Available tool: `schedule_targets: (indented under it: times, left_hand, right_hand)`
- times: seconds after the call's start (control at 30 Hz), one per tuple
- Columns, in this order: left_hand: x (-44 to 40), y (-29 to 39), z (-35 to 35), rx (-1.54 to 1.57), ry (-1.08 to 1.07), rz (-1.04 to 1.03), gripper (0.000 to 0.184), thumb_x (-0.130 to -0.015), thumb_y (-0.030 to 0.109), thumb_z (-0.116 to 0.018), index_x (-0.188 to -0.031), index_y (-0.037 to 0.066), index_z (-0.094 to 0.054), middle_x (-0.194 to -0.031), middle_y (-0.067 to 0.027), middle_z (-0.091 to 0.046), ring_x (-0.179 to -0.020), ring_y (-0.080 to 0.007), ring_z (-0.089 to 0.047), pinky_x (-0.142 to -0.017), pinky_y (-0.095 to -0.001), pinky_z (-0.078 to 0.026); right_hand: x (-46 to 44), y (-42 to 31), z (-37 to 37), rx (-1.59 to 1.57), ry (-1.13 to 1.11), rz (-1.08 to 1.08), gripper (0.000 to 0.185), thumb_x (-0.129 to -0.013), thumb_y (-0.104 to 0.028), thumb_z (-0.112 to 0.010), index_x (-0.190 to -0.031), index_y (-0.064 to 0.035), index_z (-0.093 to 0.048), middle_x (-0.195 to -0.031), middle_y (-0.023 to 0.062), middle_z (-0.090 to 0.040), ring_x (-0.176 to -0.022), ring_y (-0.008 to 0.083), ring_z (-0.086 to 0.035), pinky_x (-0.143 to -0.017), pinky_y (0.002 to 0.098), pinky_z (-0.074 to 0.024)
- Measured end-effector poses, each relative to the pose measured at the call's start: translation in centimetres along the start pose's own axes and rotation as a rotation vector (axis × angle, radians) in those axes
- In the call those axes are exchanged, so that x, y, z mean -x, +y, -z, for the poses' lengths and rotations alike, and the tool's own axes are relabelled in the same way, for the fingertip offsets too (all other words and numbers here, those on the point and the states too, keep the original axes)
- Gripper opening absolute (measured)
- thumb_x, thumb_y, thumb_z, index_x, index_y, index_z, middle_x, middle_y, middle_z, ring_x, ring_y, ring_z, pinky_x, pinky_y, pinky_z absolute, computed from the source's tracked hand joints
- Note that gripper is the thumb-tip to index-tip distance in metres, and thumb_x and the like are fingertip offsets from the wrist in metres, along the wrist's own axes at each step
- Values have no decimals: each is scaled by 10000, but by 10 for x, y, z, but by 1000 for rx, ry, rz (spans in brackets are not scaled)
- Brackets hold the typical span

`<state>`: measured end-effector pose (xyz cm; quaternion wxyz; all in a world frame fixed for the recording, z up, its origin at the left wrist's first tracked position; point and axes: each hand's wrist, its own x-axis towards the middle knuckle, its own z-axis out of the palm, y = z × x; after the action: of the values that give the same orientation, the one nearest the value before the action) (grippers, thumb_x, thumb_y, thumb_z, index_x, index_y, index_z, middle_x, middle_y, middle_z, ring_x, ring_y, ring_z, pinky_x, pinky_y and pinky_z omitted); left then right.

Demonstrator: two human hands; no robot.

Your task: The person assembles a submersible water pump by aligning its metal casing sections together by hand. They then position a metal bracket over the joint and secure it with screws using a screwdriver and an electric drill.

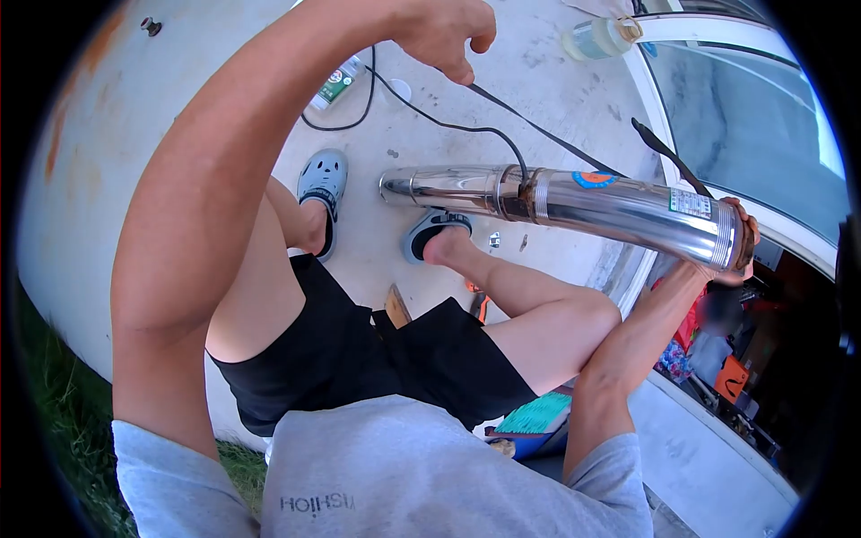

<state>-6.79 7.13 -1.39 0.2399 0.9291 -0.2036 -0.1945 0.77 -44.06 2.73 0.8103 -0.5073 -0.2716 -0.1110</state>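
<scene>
A shiny stainless-steel submersible pump (592, 204) slants across the view above the floor, over my right foot. My right hand (737, 242) is wrapped around its rusty right end, some fingers hidden behind it. A black strap (547, 134) runs from the pump's upper side to my left hand (448, 36), whose thumb and curled fingers pinch its end. A second dark strap-like piece (668, 154) rises near the pump's label; whether both are one strap cannot be seen. A black cable (448, 123) leaves the pump's rusty middle section and trails across the floor.
A green-labelled bottle (337, 82) and a white round lid (399, 91) are on the floor near the cable. A clear jug (599, 40) stands beside the white door frame (655, 85). An orange-handled tool (480, 305) lies between my legs. Cluttered items (731, 377) fill the dark opening at right.
</scene>
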Motion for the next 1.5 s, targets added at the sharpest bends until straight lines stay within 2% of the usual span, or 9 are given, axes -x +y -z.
schedule_targets:
  times: [0.2, 0.33, 0.37, 0.47, 0.5, 0.83, 0.93, 1.0, 1.5]
  left_hand:
    - [1, 1, 10, -13, -70, 33, 477, -882, 302, -689, -1244, -9, -662, -1192, -201, -707, -1106, -367, -665, -922, -449, -535]
    - [5, 3, 19, -17, -120, 57, 462, -879, 290, -686, -1226, -14, -669, -1176, -201, -712, -1086, -368, -671, -902, -454, -539]
    - [12, -2, 21, 102, -67, 46, 387, -856, 247, -684, -1134, -20, -709, -1096, -202, -731, -1000, -368, -691, -828, -466, -550]
    - [-2, 3, 17, 44, -111, 81, 331, -838, 213, -676, -1074, -10, -738, -1050, -186, -744, -951, -362, -702, -802, -469, -558]
    - [-6, 1, 16, 19, -91, 70, 294, -824, 185, -668, -1038, 4, -757, -1036, -179, -752, -940, -353, -713, -790, -467, -569]
    - [-8, 5, 14, 53, -39, 43, 302, -811, 123, -667, -1075, 10, -760, -1100, -180, -747, -1027, -354, -710, -826, -463, -578]
    - [-6, 10, 6, 107, -21, 151, 301, -809, 127, -676, -1075, 17, -763, -1099, -181, -748, -1026, -356, -711, -825, -463, -579]
    - [-16, 10, -12, -42, 109, 165, 465, -884, 233, -756, -1303, 53, -667, -1186, -170, -716, -1074, -339, -698, -896, -459, -570]
    - [-22, 7, -16, -14, 148, 157, 430, -878, 206, -751, -1276, 52, -691, -1206, -159, -717, -1099, -331, -695, -915, -441, -570]
  right_hand:
    - [-18, 7, -17, 106, -63, 49, 515, -722, -506, -585, -1007, -106, -741, -1036, -11, -686, -1028, 224, -614, -1065, 432, -467]
    - [-47, 9, -18, -243, -46, -205, 366, -676, -356, -800, -953, -126, -739, -992, -29, -717, -1011, 211, -630, -1071, 410, -464]
    - [-45, 15, -22, -230, -123, -172, 388, -603, -292, -896, -925, -143, -736, -1019, -44, -735, -1022, 200, -630, -1079, 395, -455]
    - [-51, 29, -33, -337, -162, -204, 438, -554, -314, -930, -914, -158, -736, -1037, -50, -744, -1017, 193, -632, -1087, 386, -445]
    - [-54, 30, -36, -290, -86, -184, 588, -465, -320, -992, -960, -149, -725, -966, -61, -726, -976, 172, -636, -1102, 382, -437]
    - [-58, 40, -52, -336, -196, -183, 563, -472, -300, -999, -935, -153, -713, -1012, -48, -731, -1013, 185, -621, -1107, 402, -419]
    - [-55, 38, -58, -325, -208, -175, 541, -494, -281, -1001, -935, -152, -715, -1023, -46, -732, -1020, 188, -620, -1108, 394, -416]
    - [-55, 40, -61, -320, -287, -182, 420, -612, -319, -938, -933, -160, -720, -1016, -47, -733, -1030, 215, -624, -1122, 386, -410]
    - [-52, 42, -67, -354, -269, -188, 401, -623, -305, -913, -932, -154, -705, -1003, -49, -727, -1013, 209, -627, -1119, 388, -423]
